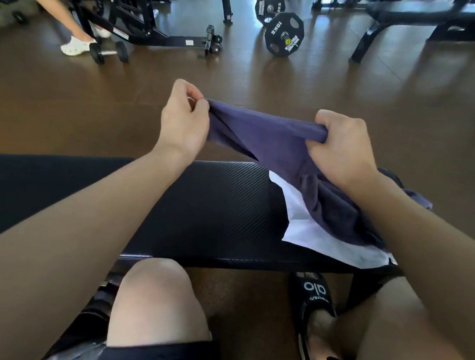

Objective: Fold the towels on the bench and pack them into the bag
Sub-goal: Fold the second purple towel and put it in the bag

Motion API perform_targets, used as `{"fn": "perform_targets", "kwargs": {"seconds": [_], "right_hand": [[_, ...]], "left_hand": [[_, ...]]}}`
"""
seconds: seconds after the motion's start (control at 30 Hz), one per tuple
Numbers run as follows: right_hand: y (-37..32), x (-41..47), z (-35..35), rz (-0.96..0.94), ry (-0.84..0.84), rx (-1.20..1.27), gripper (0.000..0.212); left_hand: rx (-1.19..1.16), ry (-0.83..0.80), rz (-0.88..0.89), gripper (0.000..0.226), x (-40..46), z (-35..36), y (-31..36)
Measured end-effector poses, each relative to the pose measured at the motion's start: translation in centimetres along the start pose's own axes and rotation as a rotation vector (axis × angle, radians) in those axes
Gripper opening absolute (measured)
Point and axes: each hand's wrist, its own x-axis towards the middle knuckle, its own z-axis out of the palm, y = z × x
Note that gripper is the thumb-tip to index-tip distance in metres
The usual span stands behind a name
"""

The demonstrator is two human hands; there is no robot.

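Folding has barely begun, as I judge it: no towel lies folded anywhere I can see, and the bag is not in view, so all the packing is left. Starting at the left, the long black padded bench (198, 205) runs across in front of my knees. Above its far edge my left hand (184, 118) is raised, thumb and fingertips pinched on one corner of the dark purple cloth towel (266, 142). The towel's top edge stretches from that pinch across to my right hand (342, 149), whose fingers are curled tight round a bunched bit of the same edge. So the towel hangs between my two hands, lifted off the bench at the top, while its lower part trails down under my right forearm and rests in a heap on the bench. Beneath that heap lies a white cloth towel (312, 234), flat on the bench's right end and not yet touched by either hand. It awaits its own fold.
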Motion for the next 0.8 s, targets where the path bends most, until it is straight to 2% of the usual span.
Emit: {"fn": "perform_targets", "kwargs": {"seconds": [0.2,0.3,0.37,0.43,0.5,0.53,0.57,0.63,0.8], "right_hand": [[-5.1,2.4,0.4,0.047,0.082,0.245,0.029],[-10.0,3.3,0.9,0.106,0.059,0.524,0.036],[-14.1,2.8,2.1,0.176,-0.116,0.766,0.037],[-17.3,1.3,3.9,0.167,-0.448,0.833,0.030],[-19.2,-0.7,6.3,0.135,-0.813,0.803,0.021],[-19.1,-1.6,7.8,0.104,-0.922,0.710,0.028],[-18.7,-2.4,9.1,0.041,-0.942,0.565,0.036],[-16.9,-3.7,11.4,-0.074,-0.840,0.298,0.037],[-12.3,-5.9,13.2,-0.090,-0.773,0.094,0.034]], "left_hand": [[0.006,0.148,0.027,0.009,1.9,-4.1,0.0],[0.027,0.208,-0.008,0.007,3.0,-6.6,-0.7],[0.043,0.259,-0.054,0.014,3.9,-8.6,-1.6],[0.121,0.284,-0.149,0.028,4.5,-10.6,-3.0],[0.274,0.194,-0.329,0.039,4.4,-12.5,-5.6],[0.361,0.103,-0.443,0.046,3.9,-13.3,-7.2],[0.457,0.024,-0.542,0.054,3.1,-13.9,-8.8],[0.588,-0.047,-0.631,0.060,1.3,-14.6,-11.9],[0.537,-0.237,-0.644,0.071,-2.3,-12.4,-14.7]]}}
